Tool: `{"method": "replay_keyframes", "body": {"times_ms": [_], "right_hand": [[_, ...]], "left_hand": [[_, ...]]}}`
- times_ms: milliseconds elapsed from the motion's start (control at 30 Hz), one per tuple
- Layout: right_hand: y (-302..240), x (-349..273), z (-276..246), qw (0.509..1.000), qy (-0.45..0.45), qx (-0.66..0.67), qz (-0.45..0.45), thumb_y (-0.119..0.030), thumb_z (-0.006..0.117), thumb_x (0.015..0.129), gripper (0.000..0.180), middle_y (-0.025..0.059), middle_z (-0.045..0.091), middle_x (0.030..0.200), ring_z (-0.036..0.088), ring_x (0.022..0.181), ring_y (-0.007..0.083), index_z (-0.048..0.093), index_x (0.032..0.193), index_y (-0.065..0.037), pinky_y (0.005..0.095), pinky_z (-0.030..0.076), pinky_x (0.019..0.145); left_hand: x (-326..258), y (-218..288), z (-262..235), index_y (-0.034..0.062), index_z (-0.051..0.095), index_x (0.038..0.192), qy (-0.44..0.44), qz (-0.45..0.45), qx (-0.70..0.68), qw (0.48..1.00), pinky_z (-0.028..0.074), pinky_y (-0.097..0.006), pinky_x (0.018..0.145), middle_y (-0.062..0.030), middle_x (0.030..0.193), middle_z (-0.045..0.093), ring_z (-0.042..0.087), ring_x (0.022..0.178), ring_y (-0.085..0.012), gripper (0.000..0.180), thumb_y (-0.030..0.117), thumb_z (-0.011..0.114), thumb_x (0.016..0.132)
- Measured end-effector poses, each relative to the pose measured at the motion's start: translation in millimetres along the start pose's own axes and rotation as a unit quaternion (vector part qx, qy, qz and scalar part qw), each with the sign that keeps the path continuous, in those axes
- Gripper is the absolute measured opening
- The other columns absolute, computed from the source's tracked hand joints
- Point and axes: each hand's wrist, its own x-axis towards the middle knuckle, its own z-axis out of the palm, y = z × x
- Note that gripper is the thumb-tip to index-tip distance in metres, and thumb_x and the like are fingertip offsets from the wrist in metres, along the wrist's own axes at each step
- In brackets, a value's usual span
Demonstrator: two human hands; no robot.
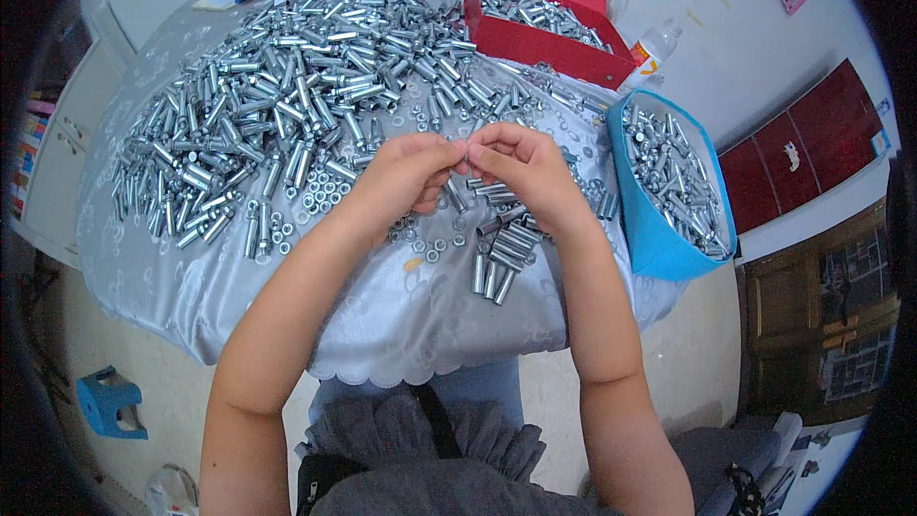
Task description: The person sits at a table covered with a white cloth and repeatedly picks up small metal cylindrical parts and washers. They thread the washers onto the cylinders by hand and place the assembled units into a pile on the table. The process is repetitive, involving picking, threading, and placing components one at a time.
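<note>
Barely visible, small metal part (pixel 465 155) pinched between both hands' fingers (pixel 449 151).

Bright, even daylight fills the scene; shadows under the hands (pixel 468 172) are soft and faint. The metal sleeves (pixel 287 96) glint with small highlights. Focus is sharp at centre; fisheye bending and a black vignette crowd the rim.

Both hands (pixel 468 167) meet over metal sleeves (pixel 287 86).
</note>
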Motion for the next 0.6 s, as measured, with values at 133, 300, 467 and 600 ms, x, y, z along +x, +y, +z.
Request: {"method": "replay_keyframes", "body": {"times_ms": [133,300,467,600], "right_hand": [[1.6,-0.5,2.5,1.0,0.012,0.013,-0.018,-0.008,0.061,0.081,0.013,0.004,0.062,0.082,0.056,0.075,0.008,0.059,0.091,0.0,0.0206,0.045,0.067],[3.1,-0.4,7.1,0.996,0.046,-0.013,-0.075,-0.006,0.062,0.08,0.014,0.0065,0.064,0.082,0.06,0.077,0.0099,0.061,0.09,0.003,0.0213,0.047,0.07],[1.5,-1.8,7.2,0.992,0.052,-0.068,-0.098,-0.006,0.065,0.078,0.013,0.0071,0.065,0.082,0.06,0.074,0.01,0.065,0.088,0.002,0.0214,0.048,0.069],[4.0,-2.1,8.3,0.989,0.057,-0.081,-0.111,-0.006,0.067,0.075,0.015,0.0063,0.065,0.081,0.06,0.073,0.0094,0.065,0.088,0.001,0.021,0.048,0.067]], "left_hand": [[0.2,-0.9,-3.0,0.0049,0.054,0.079,-0.022,0.013,-0.025,0.999,0.02,-0.021,0.041,0.0077,0.053,0.03,0.025,0.042,-0.0036,0.025,0.028,0.051,0.087],[1.1,0.1,-4.1,0.0055,0.053,0.078,-0.029,0.003,-0.073,0.997,0.02,-0.02,0.041,0.0077,0.053,0.03,0.025,0.043,-0.0033,0.023,0.027,0.051,0.088],[2.5,-1.1,-4.8,0.0082,0.051,0.076,-0.023,0.005,-0.112,0.993,0.02,-0.02,0.04,0.008,0.054,0.029,0.025,0.043,-0.0031,0.021,0.026,0.051,0.088],[0.3,2.7,-2.3,0.0088,0.053,0.078,-0.031,0.001,-0.103,0.994,0.021,-0.02,0.04,0.0079,0.055,0.032,0.026,0.043,-0.0029,0.017,0.023,0.051,0.088]]}}
